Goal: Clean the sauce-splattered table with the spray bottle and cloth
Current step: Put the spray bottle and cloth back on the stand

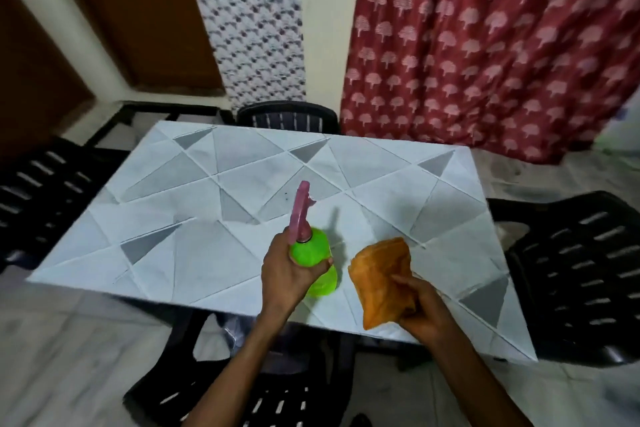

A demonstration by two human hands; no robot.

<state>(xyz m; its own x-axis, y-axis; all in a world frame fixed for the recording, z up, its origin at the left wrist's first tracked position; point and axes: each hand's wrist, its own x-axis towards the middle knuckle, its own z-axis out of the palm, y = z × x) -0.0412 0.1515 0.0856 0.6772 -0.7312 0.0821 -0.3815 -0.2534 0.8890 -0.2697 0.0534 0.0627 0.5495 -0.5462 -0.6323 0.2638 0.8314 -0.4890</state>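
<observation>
My left hand [289,270] grips a green spray bottle [317,258] around its body, above the near part of the table [194,253]; its pink spray head [300,215] points away from me. My right hand [420,312] holds a folded orange cloth [381,279] just right of the bottle, lifted over the table's near edge. The table has a white and grey triangle-patterned top. A few tiny dark specks [286,196] lie near its middle, beyond the spray head. The picture is blurred.
Black plastic chairs stand around the table: one at the left [38,184], one at the far side [287,118], one at the right [575,270] and one below me [277,402]. A red patterned curtain [485,38] hangs behind.
</observation>
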